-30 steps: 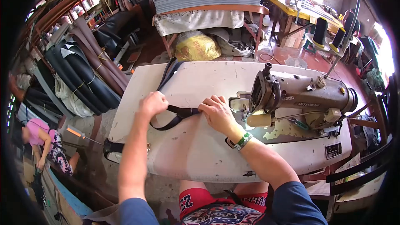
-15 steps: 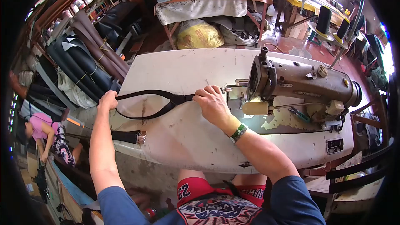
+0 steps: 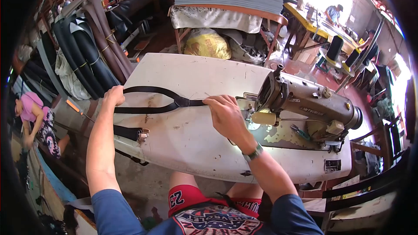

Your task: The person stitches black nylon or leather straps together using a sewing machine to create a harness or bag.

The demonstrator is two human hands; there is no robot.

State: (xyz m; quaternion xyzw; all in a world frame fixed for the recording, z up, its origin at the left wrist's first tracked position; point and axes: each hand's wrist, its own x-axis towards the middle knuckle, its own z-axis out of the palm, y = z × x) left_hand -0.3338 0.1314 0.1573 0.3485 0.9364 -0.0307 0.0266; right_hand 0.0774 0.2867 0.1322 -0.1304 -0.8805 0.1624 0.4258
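Observation:
Black suspenders (image 3: 150, 110) lie stretched over the white table of a sewing machine, two straps joining at a Y-shaped junction (image 3: 181, 102). At the table's left edge my left hand (image 3: 114, 96) is closed on the two straps. My right hand (image 3: 225, 115) pinches the single strap just right of the junction, close to the machine's needle area. A thin loose thread shows above those fingers. Nearer me, a dark band with metal clips (image 3: 143, 135) rests on the left front corner of the table.
The brown sewing machine (image 3: 311, 104) stands on the right, with small snips (image 3: 300, 132) at its base. Black thread cones (image 3: 335, 48) are behind it. Rolls of material (image 3: 82, 56) lean at left. A person in pink (image 3: 35, 113) is at far left; others work at back right.
The view has shifted slightly. The strap loop looks straighter and flatter between my hands, and my right hand has turned, its fingers now at the strap's upper edge.

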